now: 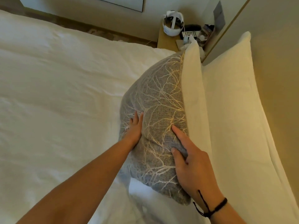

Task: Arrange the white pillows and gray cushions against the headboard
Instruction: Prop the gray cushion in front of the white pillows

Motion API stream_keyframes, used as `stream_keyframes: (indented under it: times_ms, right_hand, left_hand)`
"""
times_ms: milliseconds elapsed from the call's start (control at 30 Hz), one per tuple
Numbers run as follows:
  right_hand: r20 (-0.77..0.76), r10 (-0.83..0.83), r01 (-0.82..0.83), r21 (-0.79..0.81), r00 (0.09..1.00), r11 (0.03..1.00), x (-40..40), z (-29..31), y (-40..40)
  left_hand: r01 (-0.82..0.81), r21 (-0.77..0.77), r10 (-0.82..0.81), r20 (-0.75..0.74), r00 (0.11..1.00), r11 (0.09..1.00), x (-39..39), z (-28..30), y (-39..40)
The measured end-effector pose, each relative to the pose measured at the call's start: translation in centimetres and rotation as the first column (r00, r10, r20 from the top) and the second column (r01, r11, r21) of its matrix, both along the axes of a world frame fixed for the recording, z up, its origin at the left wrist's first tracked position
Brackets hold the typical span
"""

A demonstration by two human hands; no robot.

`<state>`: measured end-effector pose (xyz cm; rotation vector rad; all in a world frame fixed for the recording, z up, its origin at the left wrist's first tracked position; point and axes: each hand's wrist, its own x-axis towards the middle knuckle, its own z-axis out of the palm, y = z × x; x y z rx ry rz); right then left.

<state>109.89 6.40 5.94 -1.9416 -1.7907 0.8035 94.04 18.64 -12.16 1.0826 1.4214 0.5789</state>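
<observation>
The gray cushion (155,113) stands on its edge on the bed (56,81), its long axis running away from me along the row of pillows, and its back face leans on the nearer white pillow (194,94); a second white pillow (233,97) stands behind that one, against the headboard (278,78). What matters for my next move is that the headboard lies to my right, so any push has to go rightward, across the cushion's short way, not along its length. My left hand (134,128) lies flat on the cushion's front face, low down near the sheet, with its fingers (136,118) spread and pressing. My right hand (192,164) is nearer to me and sits on the cushion's top edge, thumb and fingers (179,135) pinching a fold of the gray fabric. I judge the cushion nearly placed: the left palm should press it toward the pillows while the right steadies the top so it stays upright. The nightstand (165,39) beyond is cluttered and well apart.
</observation>
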Motion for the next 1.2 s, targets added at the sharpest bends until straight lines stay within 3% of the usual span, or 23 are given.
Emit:
stream_keyframes:
  times_ms: [67, 133, 233, 300, 433, 500, 567, 633, 700, 767, 833, 900, 1100, 1200]
  right_hand:
    - [0.052, -0.007, 0.010, -0.053, 0.999, 0.999, 0.9, 0.2, 0.2]
    - [0.089, 0.018, -0.009, -0.106, 0.996, 0.994, -0.1, 0.1, 0.9]
    - [0.192, 0.073, -0.048, -0.132, 0.979, 0.990, -3.4, -0.1, 2.1]
    - [0.346, 0.111, -0.064, -0.142, 0.932, 0.988, -5.1, 0.4, 2.3]
    - [0.634, 0.192, -0.129, -0.145, 0.749, 0.981, -5.3, 3.3, 2.7]
    - [0.730, 0.204, -0.226, -0.069, 0.652, 0.972, -5.4, 4.6, 4.7]
    - [0.737, 0.287, -0.375, -0.050, 0.612, 0.926, -6.7, 5.5, 7.8]
    - [0.737, 0.436, -0.529, -0.126, 0.516, 0.839, -9.0, 5.0, 11.5]
    - [0.759, 0.559, -0.621, -0.268, 0.336, 0.737, -11.3, 3.4, 14.7]
    - [0.753, 0.629, -0.597, -0.418, 0.195, 0.685, -12.5, 1.4, 17.1]
    - [0.752, 0.649, -0.520, -0.510, 0.119, 0.686, -12.2, -0.3, 19.1]
    - [0.753, 0.650, -0.463, -0.541, 0.106, 0.702, -11.2, -1.3, 20.6]
    - [0.736, 0.618, -0.438, -0.477, 0.275, 0.762, -6.2, -3.3, 21.9]
    - [0.715, 0.621, -0.427, -0.476, 0.322, 0.769, -4.1, -3.9, 22.0]
  left_hand:
    - [0.123, 0.042, -0.115, -0.157, 0.981, 0.992, 1.2, -1.1, 0.8]
    - [0.145, 0.010, -0.139, -0.234, 0.962, 0.989, 0.1, -2.5, 1.4]
    - [0.132, 0.011, -0.125, -0.233, 0.964, 0.991, -2.5, -2.5, 1.2]
    - [-0.002, 0.055, 0.010, -0.153, 0.988, 0.998, -3.0, -0.7, 0.0]
    - [-0.213, 0.124, 0.214, 0.001, 0.977, 0.969, -1.9, 3.4, -4.2]
    - [-0.202, 0.135, 0.205, -0.015, 0.979, 0.970, -1.5, 4.6, -5.9]
    - [-0.183, 0.125, 0.190, -0.047, 0.981, 0.975, -1.4, 5.3, -6.9]
    - [-0.192, 0.105, 0.199, -0.057, 0.978, 0.976, -1.5, 5.6, -7.4]
    - [-0.223, 0.064, 0.226, -0.043, 0.973, 0.973, -1.7, 5.4, -7.2]
    - [-0.245, 0.024, 0.246, -0.015, 0.969, 0.969, -2.0, 5.0, -7.2]
    - [-0.257, -0.028, 0.257, 0.009, 0.966, 0.966, -2.3, 4.1, -7.4]
    - [-0.259, -0.079, 0.261, 0.012, 0.965, 0.963, -2.7, 2.9, -7.8]
    - [-0.293, -0.168, 0.298, 0.004, 0.955, 0.941, -1.7, 1.5, -7.2]
    - [-0.305, -0.186, 0.324, 0.079, 0.943, 0.934, -0.3, 1.8, -6.6]
